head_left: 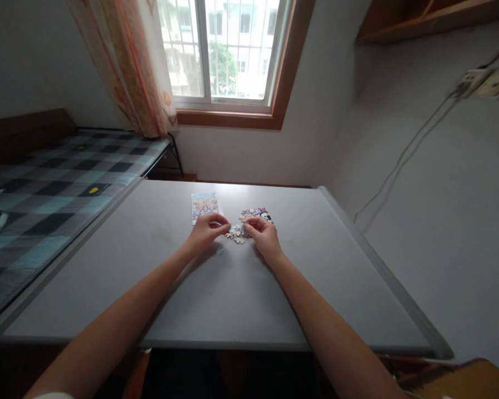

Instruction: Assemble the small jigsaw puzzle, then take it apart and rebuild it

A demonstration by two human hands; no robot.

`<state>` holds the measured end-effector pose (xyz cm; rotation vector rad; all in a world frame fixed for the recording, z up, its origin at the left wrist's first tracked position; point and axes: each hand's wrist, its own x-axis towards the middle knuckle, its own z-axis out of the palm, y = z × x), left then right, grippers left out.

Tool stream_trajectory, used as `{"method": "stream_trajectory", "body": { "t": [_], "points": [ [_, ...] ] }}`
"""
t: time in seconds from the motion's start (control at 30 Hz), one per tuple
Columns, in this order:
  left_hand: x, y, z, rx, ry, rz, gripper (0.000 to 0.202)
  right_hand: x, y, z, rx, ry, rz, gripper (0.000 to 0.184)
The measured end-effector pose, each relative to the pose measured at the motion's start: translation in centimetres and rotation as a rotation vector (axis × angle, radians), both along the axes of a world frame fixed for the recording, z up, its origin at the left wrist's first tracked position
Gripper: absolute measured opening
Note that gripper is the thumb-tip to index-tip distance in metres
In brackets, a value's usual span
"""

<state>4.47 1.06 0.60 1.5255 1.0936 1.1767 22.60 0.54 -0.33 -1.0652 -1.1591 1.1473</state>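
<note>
Flat, knobbed jigsaw pieces [238, 240] in a loose, low heap on the smooth, pale-grey table [233, 305], with brightly printed pieces [255, 211] massed just beyond and one greenish stray piece [220, 251] nearer the front edge. Left hand [209, 227] at the heap's left side, right hand [266, 235] at its right, fingertips of each grip drawn close; cannot tell whether clamped on a piece. Behind the left hand, a rectangular colour-printed sheet [203, 205]; farther out, checked mattress [120, 166], folded patterned curtain [127, 61], wood-framed window [241, 50].
</note>
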Motion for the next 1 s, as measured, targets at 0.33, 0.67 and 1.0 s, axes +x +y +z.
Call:
{"method": "stream_trajectory", "body": {
  "t": [0.33,0.67,1.0],
  "points": [
    [0.2,-0.4,0.1,0.326,0.332,0.011,0.018,-0.1,-0.5,0.3,-0.025,0.105,0.103,0.033],
    [0.0,0.2,-0.1,0.129,0.225,-0.09,0.034,-0.2,-0.5,0.4,0.031,0.091,0.144,0.028],
    [-1.0,-0.1,0.4,0.398,0.685,0.185,0.018,0.3,-0.5,0.3,0.258,-0.366,-0.013,0.018]
  ]
}}
